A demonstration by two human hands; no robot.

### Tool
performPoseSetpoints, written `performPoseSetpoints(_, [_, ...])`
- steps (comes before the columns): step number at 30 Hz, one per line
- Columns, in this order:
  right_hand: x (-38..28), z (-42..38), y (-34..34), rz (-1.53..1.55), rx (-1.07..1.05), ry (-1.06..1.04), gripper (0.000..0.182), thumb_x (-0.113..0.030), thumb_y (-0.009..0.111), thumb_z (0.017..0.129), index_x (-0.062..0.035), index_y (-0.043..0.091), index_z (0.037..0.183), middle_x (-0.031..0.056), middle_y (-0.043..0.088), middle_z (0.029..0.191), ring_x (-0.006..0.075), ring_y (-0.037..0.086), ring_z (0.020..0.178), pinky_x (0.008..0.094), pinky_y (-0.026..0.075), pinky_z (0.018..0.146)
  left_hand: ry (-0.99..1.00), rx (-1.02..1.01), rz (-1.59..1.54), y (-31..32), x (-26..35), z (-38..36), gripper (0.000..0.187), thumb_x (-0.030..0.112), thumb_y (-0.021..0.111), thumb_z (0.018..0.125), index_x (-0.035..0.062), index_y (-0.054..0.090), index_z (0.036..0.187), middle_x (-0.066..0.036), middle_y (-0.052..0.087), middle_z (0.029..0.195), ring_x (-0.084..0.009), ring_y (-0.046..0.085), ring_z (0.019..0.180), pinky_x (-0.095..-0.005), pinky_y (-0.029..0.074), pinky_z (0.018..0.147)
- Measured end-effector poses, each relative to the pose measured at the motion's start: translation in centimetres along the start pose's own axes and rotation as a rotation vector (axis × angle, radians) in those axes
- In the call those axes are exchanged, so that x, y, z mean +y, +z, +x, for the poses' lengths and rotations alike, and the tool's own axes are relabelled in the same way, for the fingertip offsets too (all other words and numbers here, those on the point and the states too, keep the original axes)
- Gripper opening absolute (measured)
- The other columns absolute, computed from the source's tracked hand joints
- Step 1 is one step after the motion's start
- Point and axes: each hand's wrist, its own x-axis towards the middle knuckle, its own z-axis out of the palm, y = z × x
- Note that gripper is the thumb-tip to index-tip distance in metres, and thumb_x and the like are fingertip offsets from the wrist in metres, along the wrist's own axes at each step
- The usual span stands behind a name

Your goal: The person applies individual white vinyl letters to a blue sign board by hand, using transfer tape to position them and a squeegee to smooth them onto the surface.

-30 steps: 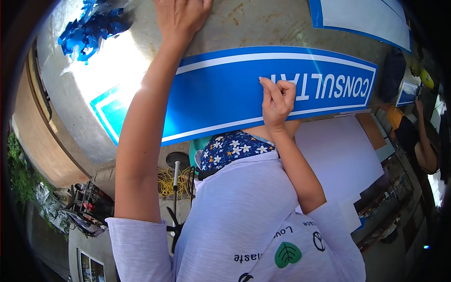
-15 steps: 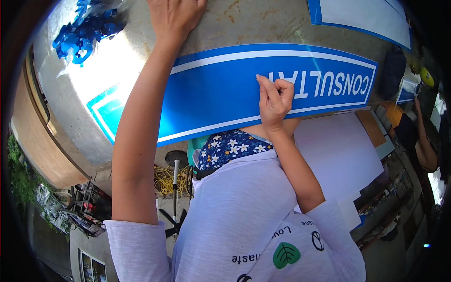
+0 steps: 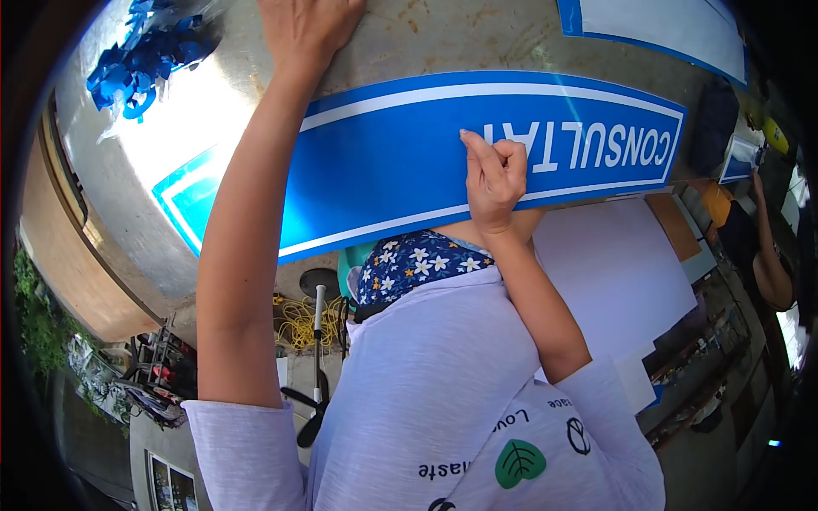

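A long blue sign (image 3: 375,162) with a white border and white letters, "CONSULTA" and part of another letter, lies upside down on the metal table (image 3: 409,38). My left hand (image 3: 311,30) rests back up on the table beyond the sign; the top edge of the view cuts off its fingers. Over the sign's near half, beside the last letters, my right hand (image 3: 496,179) is closed, with thumb and fingers pressed together. Anything between its fingertips is too small to make out.
Crumpled blue scraps (image 3: 141,68) lie at the upper left. Another blue-edged white panel (image 3: 656,30) is at the upper right. White sheets (image 3: 613,264) and a brown board (image 3: 671,226) lie right of my body. A standing fan (image 3: 319,341) and yellow cord are below; another person's arm (image 3: 771,264) shows far right.
The whole view has shifted slightly, so the sign and both hands appear a little farther left and up. The fan blades have turned. My right hand keeps its closed shape.
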Motion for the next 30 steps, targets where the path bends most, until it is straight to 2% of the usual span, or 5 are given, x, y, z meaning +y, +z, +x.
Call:
performPoseSetpoints(3, [0.05, -0.18, 0.06, -0.007, 0.009, 0.021, 0.026, -0.001, 0.078, 0.072, -0.0134, 0.076, 0.095, 0.0011, 0.036, 0.076, 0.0136, 0.039, 0.062, 0.0271, 0.037, 0.052, 0.012, 0.017, 0.005, -0.01, 0.03, 0.01, 0.065, 0.03, 0.058, 0.089, 0.0073, 0.03, 0.143, -0.024, 0.041, 0.133, -0.0376, 0.04, 0.124, -0.0504, 0.028, 0.103])
performPoseSetpoints(16, [0.1, -0.17, 0.17, -0.029, 0.004, 0.013, 0.025, -0.001, 0.078, 0.072, -0.0119, 0.076, 0.094, 0.0015, 0.036, 0.077, 0.0141, 0.04, 0.063, 0.0268, 0.037, 0.053, 0.0, 0.012, -0.012, 0.03, 0.11, 0.06, 0.064, 0.029, 0.058, 0.089, 0.0082, 0.03, 0.143, -0.024, 0.042, 0.133, -0.0377, 0.041, 0.123, -0.0508, 0.027, 0.104])
performPoseSetpoints(22, [0.29, -0.09, 0.3, -0.027, -0.009, -0.01, 0.022, -0.001, 0.076, 0.075, -0.0099, 0.074, 0.094, 0.0024, 0.043, 0.076, 0.0151, 0.043, 0.062, 0.0279, 0.04, 0.053, -0.003, 0.011, -0.003, 0.01, 0.19, 0.05, 0.064, 0.03, 0.058, 0.089, 0.0079, 0.03, 0.143, -0.024, 0.043, 0.132, -0.0382, 0.041, 0.123, -0.0507, 0.028, 0.104])
performPoseSetpoints(27, [0.24, 0.51, 0.72, -0.041, -0.023, -0.015, 0.029, 0.002, 0.073, 0.071, -0.01, 0.071, 0.098, 0.0027, 0.042, 0.069, 0.0193, 0.045, 0.063, 0.0322, 0.04, 0.058, 0.002, 0.009, -0.004, 0.0, 0.19, 0.05, 0.064, 0.03, 0.057, 0.09, 0.0075, 0.03, 0.143, -0.025, 0.043, 0.132, -0.0385, 0.041, 0.122, -0.0506, 0.028, 0.104])
performPoseSetpoints(30, [0.32, 0.74, 0.78, -0.032, -0.034, -0.017, 0.026, -0.001, 0.073, 0.073, -0.0094, 0.071, 0.097, 0.0025, 0.042, 0.067, 0.0193, 0.045, 0.062, 0.0322, 0.039, 0.058, -0.012, 0.0, 0.016, -0.04, 0.21, 0.08, 0.064, 0.03, 0.057, 0.09, 0.0075, 0.03, 0.143, -0.025, 0.043, 0.132, -0.0384, 0.041, 0.123, -0.0507, 0.028, 0.104])
